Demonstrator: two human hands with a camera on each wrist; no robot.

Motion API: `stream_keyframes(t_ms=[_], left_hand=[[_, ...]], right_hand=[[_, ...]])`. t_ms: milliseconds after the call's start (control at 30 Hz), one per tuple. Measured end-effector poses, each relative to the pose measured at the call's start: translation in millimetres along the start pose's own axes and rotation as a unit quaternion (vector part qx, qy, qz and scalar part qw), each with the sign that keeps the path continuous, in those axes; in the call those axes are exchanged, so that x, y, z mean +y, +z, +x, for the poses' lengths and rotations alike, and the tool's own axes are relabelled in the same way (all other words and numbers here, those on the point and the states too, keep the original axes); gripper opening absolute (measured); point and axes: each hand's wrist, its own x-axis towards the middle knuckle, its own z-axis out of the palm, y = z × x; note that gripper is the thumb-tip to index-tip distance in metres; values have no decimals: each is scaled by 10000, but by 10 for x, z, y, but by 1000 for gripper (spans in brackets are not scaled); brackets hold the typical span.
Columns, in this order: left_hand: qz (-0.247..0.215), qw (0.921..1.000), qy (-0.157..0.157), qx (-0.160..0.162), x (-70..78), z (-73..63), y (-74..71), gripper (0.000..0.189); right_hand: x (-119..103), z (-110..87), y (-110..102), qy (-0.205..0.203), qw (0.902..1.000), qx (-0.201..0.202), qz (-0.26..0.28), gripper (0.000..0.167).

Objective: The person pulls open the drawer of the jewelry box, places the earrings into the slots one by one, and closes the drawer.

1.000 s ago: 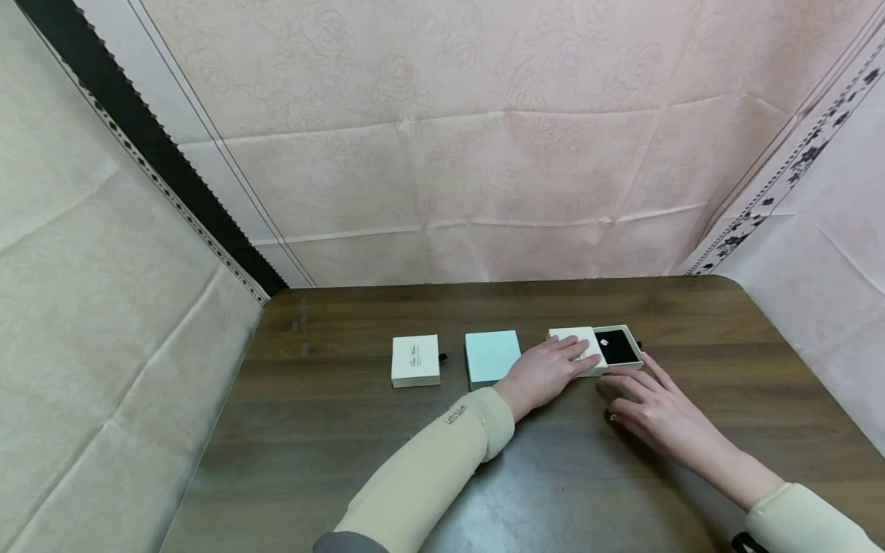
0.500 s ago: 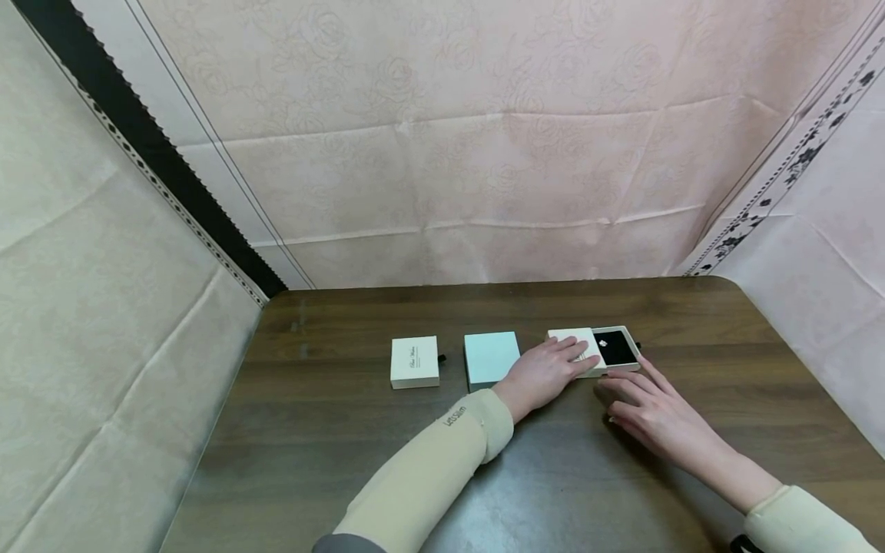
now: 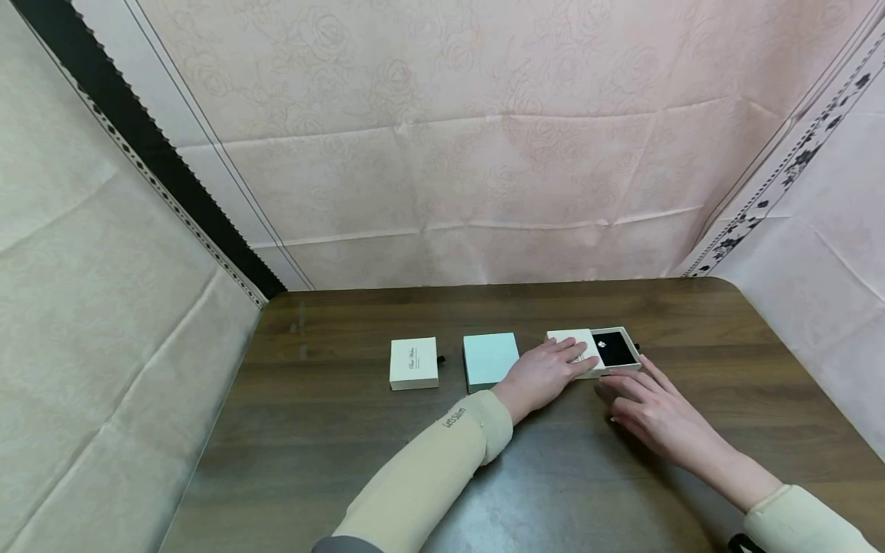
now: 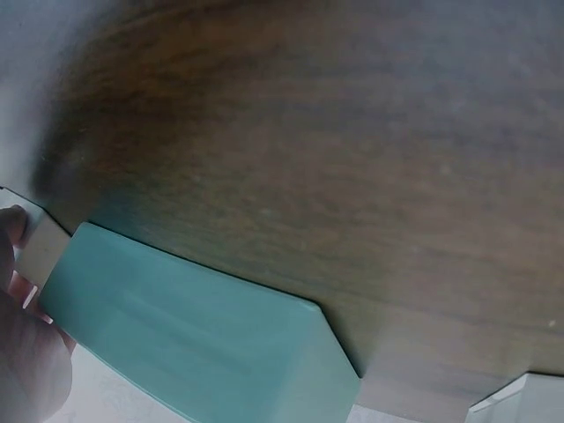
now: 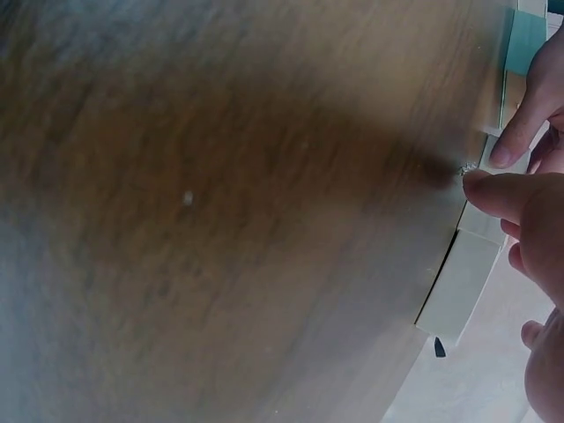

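Note:
On the table's right side lies a small white jewelry box [image 3: 585,336], its drawer [image 3: 615,350] slid partly out to the right. A small shiny piece, apparently an earring [image 3: 601,344], sits on the drawer's black lining. My left hand [image 3: 546,370] holds the box's sleeve, fingers over the top and thumb against the near side. My right hand [image 3: 646,403] is by the drawer, its index finger reaching the near right corner. In the right wrist view the thumb tip pinches a tiny sparkling stud [image 5: 468,168]; the finger opposite is mostly hidden.
A turquoise box [image 3: 489,359] stands just left of my left hand. Farther left is a second white box [image 3: 413,364], with printed lettering and a black pull tab. The brown table [image 3: 332,430] ends at pale cloth [image 3: 449,192] hanging behind and at both sides.
My right index finger shifts very slightly toward the left at the drawer's corner, and the drawer looks nearly unchanged. The left hand stays in place on the box.

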Motion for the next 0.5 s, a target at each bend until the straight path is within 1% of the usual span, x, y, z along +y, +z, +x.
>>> stream_keyframes(t_ms=[67,133,267,367,433,500], left_hand=[[29,10000,2,14,2,0,0,52],[49,10000,-2,24,5,4,7,52],[57,10000,-11,39,9,10,20,51],[50,10000,-16,52,9,10,25,51],[54,10000,-11,72,9,10,30,51],[60,9999,-6,95,6,10,31,51]], right_hand=[[2,-4,4,49,10000,4,10,58],[6,-9,8,90,10000,2,31,52],[15,-23,16,210,9997,-20,132,24],[26,-39,22,254,9994,-18,216,8],[37,-49,22,248,9993,10,294,3],[52,-60,19,244,9989,60,390,3]])
